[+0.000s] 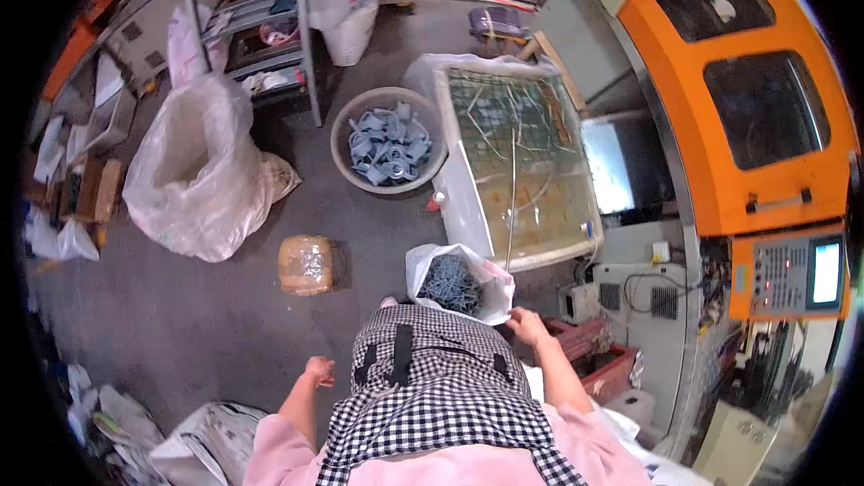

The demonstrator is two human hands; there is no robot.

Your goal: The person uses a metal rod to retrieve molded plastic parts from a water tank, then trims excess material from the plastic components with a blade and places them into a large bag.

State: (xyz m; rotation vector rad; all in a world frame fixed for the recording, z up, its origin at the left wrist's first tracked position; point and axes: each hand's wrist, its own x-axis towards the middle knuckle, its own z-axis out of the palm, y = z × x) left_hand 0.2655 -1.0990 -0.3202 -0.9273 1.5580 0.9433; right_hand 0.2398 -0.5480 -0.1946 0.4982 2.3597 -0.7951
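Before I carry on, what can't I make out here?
All in the head view:
Right hand on the white sack: too small to tell pinching from touching.
Sack bottom: hidden by the grey pieces.
Inside bottom of the large plastic bag: hidden by its near wall.
Control screen text: too bright and small.
Orange machine: upper part cut off by the picture's top edge.

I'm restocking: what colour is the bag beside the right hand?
The bag is white, clearest in the head view.
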